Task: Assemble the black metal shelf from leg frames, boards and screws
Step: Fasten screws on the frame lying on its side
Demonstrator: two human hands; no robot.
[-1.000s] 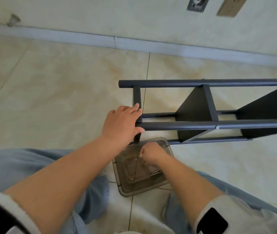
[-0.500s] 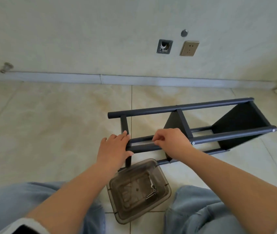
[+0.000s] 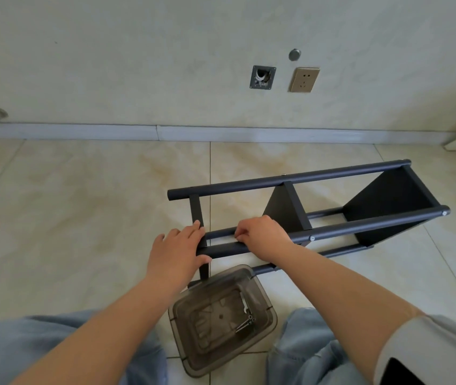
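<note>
right hand [image 3: 263, 236] grip: fingers curled, pinching at near leg tube [image 3: 360, 225] | left hand [image 3: 178, 252] flat-fingered, steadying shelf [image 3: 318, 215] end | shelf lies sideways on floor | screws [image 3: 245, 323] in clear tray [image 3: 222, 319] | advice: keep frame braced, seat screw square.

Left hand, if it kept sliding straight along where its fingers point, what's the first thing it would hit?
Probably the flat crossbar of the shelf's end frame: the left hand already has fingertips at it. Beyond lies bare floor tile.
</note>
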